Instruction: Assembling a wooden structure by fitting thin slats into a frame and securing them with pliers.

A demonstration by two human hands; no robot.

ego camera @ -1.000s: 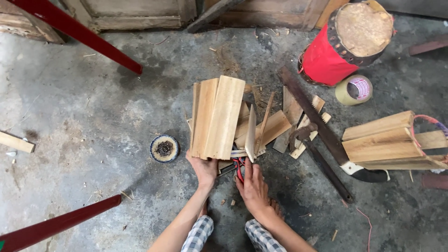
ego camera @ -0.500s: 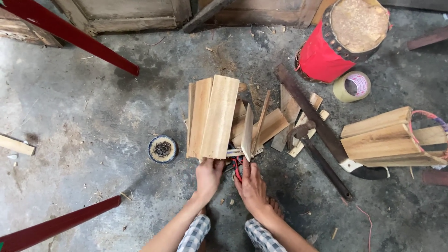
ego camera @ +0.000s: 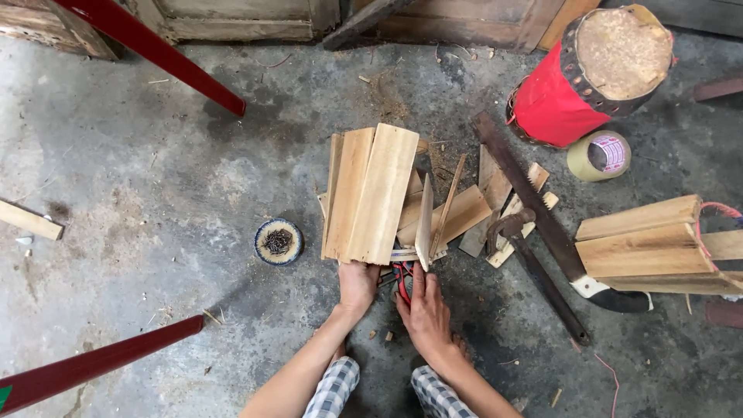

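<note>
My left hand [ego camera: 357, 283] grips the near end of a stack of pale wooden planks [ego camera: 371, 193] lying on the concrete floor. Beside it, my right hand [ego camera: 424, 310] holds the lower end of a thin wooden slat [ego camera: 424, 220] standing on its edge, index finger stretched along it. A red-handled tool [ego camera: 401, 280] lies between the two hands, partly hidden. More offcuts [ego camera: 464, 215] are piled under and to the right of the planks.
A small bowl of nails [ego camera: 279, 241] sits left of the planks. To the right lie a hammer [ego camera: 511, 226], a hand saw [ego camera: 534, 209], a tape roll [ego camera: 600, 155], a red drum [ego camera: 588, 70] and stacked planks [ego camera: 650, 244]. Red bars [ego camera: 155, 50] [ego camera: 93, 360] cross the left side.
My left hand has slid slightly right along the planks' near end, closer to my right hand. The slat and planks have barely moved.
</note>
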